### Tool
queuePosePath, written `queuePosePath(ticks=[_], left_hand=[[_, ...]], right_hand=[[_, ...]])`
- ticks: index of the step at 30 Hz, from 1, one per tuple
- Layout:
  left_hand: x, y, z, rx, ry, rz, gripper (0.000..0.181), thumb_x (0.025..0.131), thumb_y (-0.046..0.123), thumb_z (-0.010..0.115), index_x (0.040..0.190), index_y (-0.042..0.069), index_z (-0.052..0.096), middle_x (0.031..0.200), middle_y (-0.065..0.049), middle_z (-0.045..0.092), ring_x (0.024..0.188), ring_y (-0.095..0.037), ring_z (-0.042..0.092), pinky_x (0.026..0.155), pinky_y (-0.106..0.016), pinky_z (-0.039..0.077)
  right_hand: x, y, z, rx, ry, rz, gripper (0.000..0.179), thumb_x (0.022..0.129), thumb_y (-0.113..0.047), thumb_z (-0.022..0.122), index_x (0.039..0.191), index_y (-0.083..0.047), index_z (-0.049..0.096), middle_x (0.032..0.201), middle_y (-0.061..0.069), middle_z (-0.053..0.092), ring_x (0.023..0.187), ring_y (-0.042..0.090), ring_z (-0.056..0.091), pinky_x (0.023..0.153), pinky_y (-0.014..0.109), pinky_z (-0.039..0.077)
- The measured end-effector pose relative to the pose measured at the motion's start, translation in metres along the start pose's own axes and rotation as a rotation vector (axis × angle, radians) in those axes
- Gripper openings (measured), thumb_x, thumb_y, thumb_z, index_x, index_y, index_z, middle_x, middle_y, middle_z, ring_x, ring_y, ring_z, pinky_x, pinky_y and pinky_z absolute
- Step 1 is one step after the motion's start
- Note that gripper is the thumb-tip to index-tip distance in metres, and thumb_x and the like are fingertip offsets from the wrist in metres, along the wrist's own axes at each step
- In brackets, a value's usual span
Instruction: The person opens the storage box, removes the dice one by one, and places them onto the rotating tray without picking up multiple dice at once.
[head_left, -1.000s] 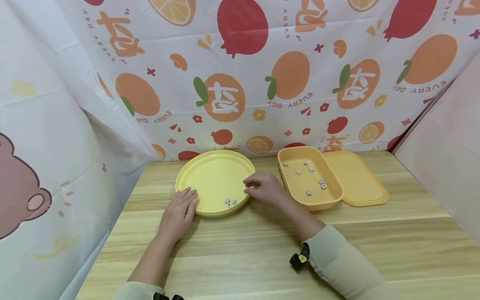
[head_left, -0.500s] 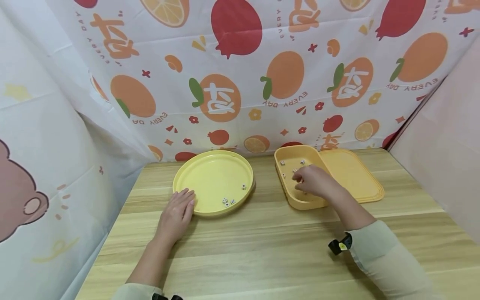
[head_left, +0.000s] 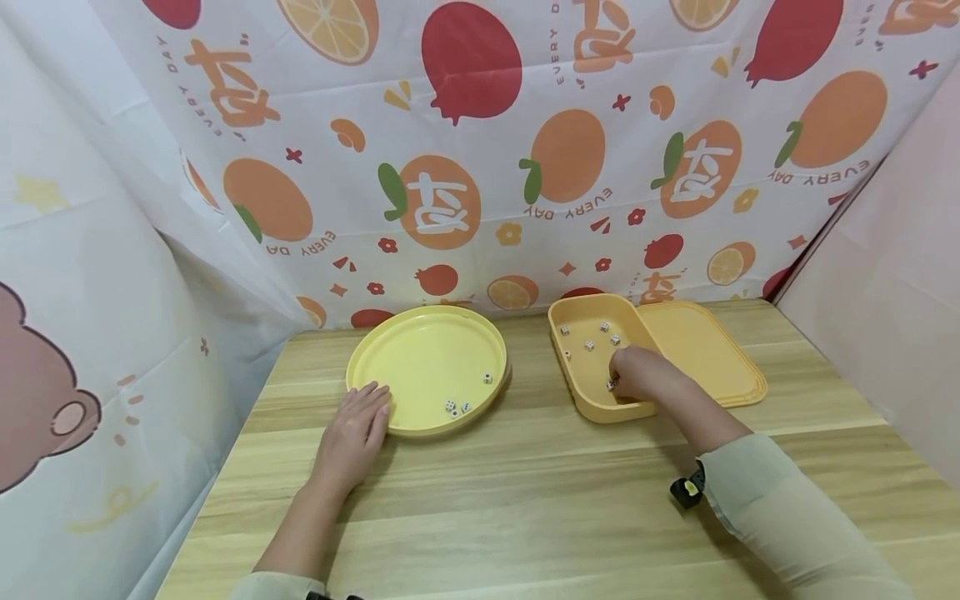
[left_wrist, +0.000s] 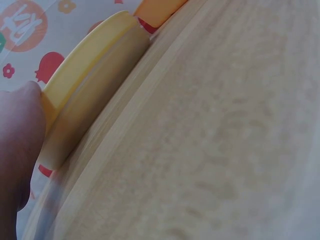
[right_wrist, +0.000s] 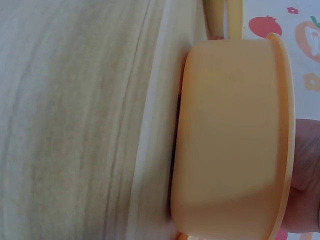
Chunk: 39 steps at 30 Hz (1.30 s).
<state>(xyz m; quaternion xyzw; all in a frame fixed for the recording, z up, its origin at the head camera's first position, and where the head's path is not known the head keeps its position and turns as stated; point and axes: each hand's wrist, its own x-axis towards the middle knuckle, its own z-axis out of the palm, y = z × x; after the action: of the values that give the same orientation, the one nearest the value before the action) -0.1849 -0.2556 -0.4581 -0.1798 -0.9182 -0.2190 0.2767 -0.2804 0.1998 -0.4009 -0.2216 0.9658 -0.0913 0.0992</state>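
Note:
My left hand [head_left: 352, 437] rests on the near left rim of a round yellow tray [head_left: 420, 333], its fingers extended over the edge. Several white dice [head_left: 451, 406] lie in the tray toward its near right side. My right hand [head_left: 639, 373] reaches down into an orange rectangular box [head_left: 592, 310], fingers pointing at its floor. Right at those fingertips is a white die [head_left: 611, 385]; whether they pinch it I cannot tell. More dice [head_left: 589, 344] are scattered over the box floor. In the right wrist view the box wall [right_wrist: 230, 140] hides the fingers.
An orange lid [head_left: 705, 350] lies flat against the box's right side. Everything stands on a wood-grain table [head_left: 480, 517]. Behind it hangs a fruit-print cloth [head_left: 315, 100], and pale cloth closes off both sides.
My right hand has gone from the tray's right rim across to the box and down into it. One more die now lies in the tray near that rim. My left hand stays put.

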Motion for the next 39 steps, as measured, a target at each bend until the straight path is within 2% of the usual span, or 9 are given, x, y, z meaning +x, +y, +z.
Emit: queuePosePath(ticks=[3, 10, 15, 18, 23, 28, 33, 35, 39], left_hand=[[-0.001, 0.001, 0.000, -0.006, 0.011, 0.002, 0.027, 0.097, 0.008, 0.055, 0.116, -0.007, 0.068, 0.125, -0.018, 0.067, 0.126, -0.038, 0.056, 0.113, -0.057, 0.035], [-0.003, 0.001, -0.001, -0.018, 0.018, -0.006, 0.027, 0.097, 0.007, 0.055, 0.116, -0.007, 0.068, 0.125, -0.018, 0.067, 0.126, -0.038, 0.056, 0.114, -0.058, 0.035], [-0.003, 0.001, -0.001, -0.011, 0.019, -0.006, 0.027, 0.097, 0.008, 0.056, 0.116, -0.006, 0.069, 0.124, -0.018, 0.067, 0.126, -0.038, 0.056, 0.113, -0.057, 0.036], [-0.004, 0.000, -0.001, -0.006, 0.016, -0.007, 0.027, 0.097, 0.009, 0.056, 0.116, -0.006, 0.069, 0.125, -0.018, 0.067, 0.126, -0.038, 0.056, 0.113, -0.057, 0.036], [-0.004, 0.000, -0.002, -0.007, 0.029, -0.003, 0.027, 0.097, 0.008, 0.056, 0.115, -0.006, 0.069, 0.125, -0.018, 0.067, 0.126, -0.038, 0.056, 0.113, -0.057, 0.036], [-0.005, 0.000, 0.001, -0.006, 0.027, -0.001, 0.027, 0.097, 0.009, 0.056, 0.115, -0.005, 0.069, 0.124, -0.017, 0.068, 0.125, -0.037, 0.057, 0.113, -0.056, 0.036], [-0.004, 0.002, 0.001, -0.010, 0.023, -0.003, 0.027, 0.097, 0.009, 0.056, 0.116, -0.006, 0.069, 0.125, -0.017, 0.067, 0.126, -0.037, 0.056, 0.114, -0.055, 0.035], [-0.004, 0.002, 0.001, -0.009, 0.024, -0.005, 0.027, 0.097, 0.009, 0.056, 0.115, -0.006, 0.069, 0.125, -0.017, 0.067, 0.126, -0.036, 0.056, 0.114, -0.055, 0.035], [-0.004, 0.002, 0.000, -0.004, 0.025, -0.006, 0.027, 0.097, 0.009, 0.057, 0.115, -0.006, 0.069, 0.125, -0.017, 0.067, 0.126, -0.036, 0.056, 0.114, -0.055, 0.036]], right_hand=[[0.003, 0.001, 0.002, -0.005, 0.009, -0.005, 0.010, 0.080, -0.009, 0.075, 0.071, -0.012, 0.073, 0.070, -0.003, 0.065, 0.065, 0.014, 0.054, 0.062, 0.028, 0.049], [0.008, -0.003, 0.002, -0.029, 0.006, 0.001, 0.013, 0.079, -0.005, 0.070, 0.069, -0.013, 0.069, 0.068, -0.002, 0.062, 0.065, 0.015, 0.052, 0.058, 0.026, 0.044], [0.009, -0.004, 0.002, 0.020, 0.034, -0.005, 0.008, 0.085, -0.013, 0.072, 0.077, -0.013, 0.073, 0.073, -0.003, 0.064, 0.069, 0.014, 0.054, 0.063, 0.028, 0.047], [0.009, -0.005, 0.000, 0.124, 0.111, -0.021, 0.007, 0.087, -0.017, 0.073, 0.088, -0.011, 0.076, 0.081, -0.002, 0.069, 0.075, 0.013, 0.057, 0.069, 0.030, 0.052], [0.008, -0.014, -0.008, 0.360, 0.307, -0.071, 0.017, 0.088, -0.020, 0.073, 0.100, -0.009, 0.077, 0.091, 0.001, 0.073, 0.083, 0.015, 0.064, 0.075, 0.034, 0.059], [0.005, -0.033, -0.006, 0.620, 0.443, -0.093, 0.024, 0.088, -0.028, 0.075, 0.106, -0.013, 0.076, 0.099, 0.003, 0.074, 0.088, 0.015, 0.068, 0.075, 0.029, 0.061], [0.011, -0.063, 0.001, 0.893, 0.464, -0.123, 0.026, 0.086, -0.025, 0.077, 0.106, -0.008, 0.076, 0.102, 0.008, 0.074, 0.088, 0.012, 0.069, 0.075, 0.021, 0.060], [0.015, -0.077, 0.005, 0.960, 0.445, -0.136, 0.026, 0.086, -0.023, 0.077, 0.106, -0.006, 0.075, 0.103, 0.009, 0.074, 0.088, 0.011, 0.069, 0.075, 0.020, 0.059], [0.025, -0.106, 0.012, 1.022, 0.408, -0.156, 0.025, 0.085, -0.021, 0.078, 0.105, -0.006, 0.076, 0.102, 0.007, 0.075, 0.089, 0.012, 0.069, 0.077, 0.023, 0.060]])
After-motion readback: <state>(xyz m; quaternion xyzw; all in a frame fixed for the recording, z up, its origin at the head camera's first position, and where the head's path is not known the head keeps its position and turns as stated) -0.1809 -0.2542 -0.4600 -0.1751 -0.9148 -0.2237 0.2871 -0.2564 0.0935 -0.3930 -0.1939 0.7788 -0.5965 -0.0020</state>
